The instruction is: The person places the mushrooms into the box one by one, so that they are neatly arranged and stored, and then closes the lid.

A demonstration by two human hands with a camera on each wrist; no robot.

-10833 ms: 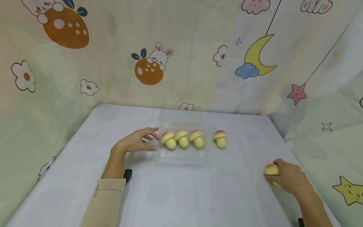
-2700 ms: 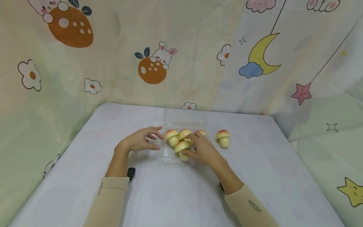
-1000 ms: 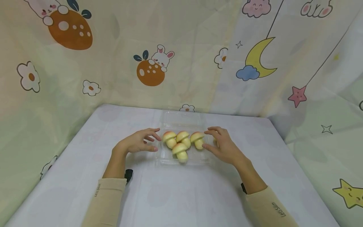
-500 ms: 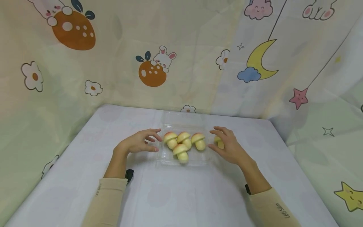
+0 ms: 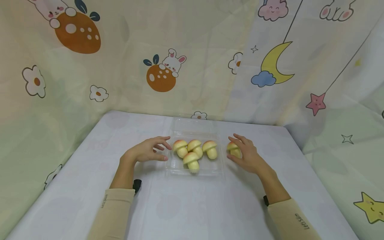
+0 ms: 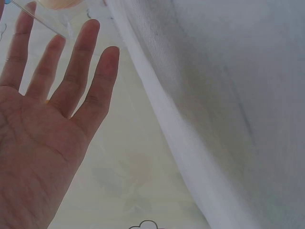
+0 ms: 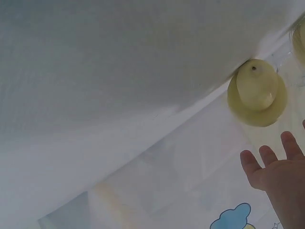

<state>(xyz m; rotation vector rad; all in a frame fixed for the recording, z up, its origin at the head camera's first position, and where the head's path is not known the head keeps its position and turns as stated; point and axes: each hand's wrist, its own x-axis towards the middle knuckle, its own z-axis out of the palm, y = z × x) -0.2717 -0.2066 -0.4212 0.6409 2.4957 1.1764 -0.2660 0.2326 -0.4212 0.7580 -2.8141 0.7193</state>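
Several toy mushrooms with red-tinged yellow caps lie in a clear plastic clamshell box [image 5: 195,173], its lid folded back. Three form a row, and the front mushroom [image 5: 191,163] lies before them. My left hand [image 5: 147,150] hovers at the box's left edge, holding nothing; its fingers look extended in the left wrist view. Right of the box, one more mushroom [image 5: 235,152] rests on the table, partly hidden behind my right hand [image 5: 249,157]. That hand's thumb and fingers are spread near it, and the right wrist view shows the mushroom [image 7: 257,90] apart from the fingertips.
A white cloth covers the table [image 5: 186,206]. Behind it and along both sides hangs a cartoon-printed curtain [image 5: 120,66]. Black wrist cameras show under both forearms, one being the left camera [image 5: 137,185].
Earlier, my right hand brought a mushroom from the table's right side into the box and released it. It has since moved right to the mushroom outside. My left hand has stayed put.
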